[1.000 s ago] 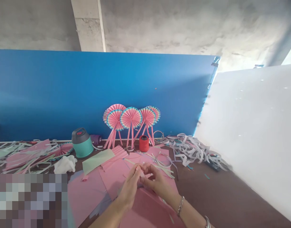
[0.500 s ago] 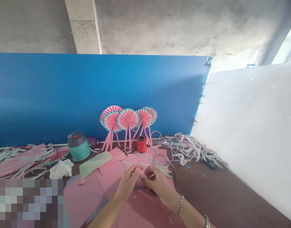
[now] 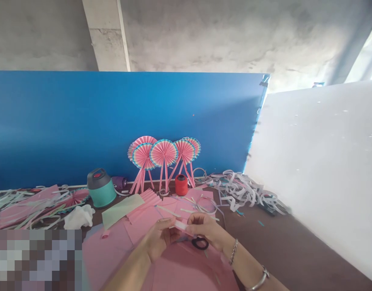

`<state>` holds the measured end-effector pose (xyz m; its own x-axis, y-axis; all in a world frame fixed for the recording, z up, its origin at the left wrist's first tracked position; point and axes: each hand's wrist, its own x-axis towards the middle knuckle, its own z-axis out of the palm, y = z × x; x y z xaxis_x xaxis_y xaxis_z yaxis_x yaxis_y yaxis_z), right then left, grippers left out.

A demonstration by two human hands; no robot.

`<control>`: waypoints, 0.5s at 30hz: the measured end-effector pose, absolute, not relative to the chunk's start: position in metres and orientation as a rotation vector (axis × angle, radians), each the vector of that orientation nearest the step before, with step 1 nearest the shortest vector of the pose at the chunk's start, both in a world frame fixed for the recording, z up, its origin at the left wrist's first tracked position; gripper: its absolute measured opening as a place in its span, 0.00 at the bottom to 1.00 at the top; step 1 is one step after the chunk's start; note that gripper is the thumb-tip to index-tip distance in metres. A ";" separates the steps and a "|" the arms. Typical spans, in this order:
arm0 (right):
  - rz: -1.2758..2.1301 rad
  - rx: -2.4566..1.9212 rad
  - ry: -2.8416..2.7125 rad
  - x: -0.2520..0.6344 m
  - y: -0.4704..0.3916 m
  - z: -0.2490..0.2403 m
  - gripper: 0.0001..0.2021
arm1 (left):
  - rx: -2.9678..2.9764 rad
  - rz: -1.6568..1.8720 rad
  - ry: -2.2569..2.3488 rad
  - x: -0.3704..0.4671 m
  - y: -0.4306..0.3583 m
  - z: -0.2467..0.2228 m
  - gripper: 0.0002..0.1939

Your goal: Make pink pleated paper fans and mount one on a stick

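Observation:
Between my two hands is a small paper strip (image 3: 181, 225), whitish on top with pink along its lower edge. My left hand (image 3: 159, 239) pinches its left end, and my right hand (image 3: 208, 228) grips the right end with thumb and fingers. Just under the right hand shows the black handle loop of what look like scissors (image 3: 200, 243); their blades are mostly hidden. Large pink paper sheets (image 3: 186, 264) lie below both hands. Narrow pale strips (image 3: 168, 211) rest on the paper beyond my fingertips.
Round pleated pink fans (image 3: 163, 152) lean against the blue partition (image 3: 174, 105). A red thread spool (image 3: 181, 186), a teal container with a grey top (image 3: 101, 189) and white tissue (image 3: 79, 217) stand or lie before it. Tangled paper offcuts (image 3: 246, 188) pile up at right, near a white partition (image 3: 319, 161).
My hands have moved slightly apart, stretching the paper strip between them so more of it shows. The black handle loop is now more visible below the right hand.

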<state>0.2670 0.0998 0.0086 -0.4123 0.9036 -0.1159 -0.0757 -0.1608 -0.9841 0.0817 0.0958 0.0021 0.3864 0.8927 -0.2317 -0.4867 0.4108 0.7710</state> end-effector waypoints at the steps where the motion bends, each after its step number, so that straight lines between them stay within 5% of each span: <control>1: 1.691 -0.984 -1.337 0.268 0.100 0.008 0.17 | 0.646 0.952 0.693 0.082 0.096 0.002 0.15; 11: 1.823 -0.889 -1.205 0.268 0.100 0.009 0.13 | 0.794 1.044 0.562 0.084 0.087 0.013 0.19; 15: 1.799 -0.864 -1.218 0.266 0.097 0.012 0.15 | 0.870 1.149 0.583 0.086 0.087 0.014 0.12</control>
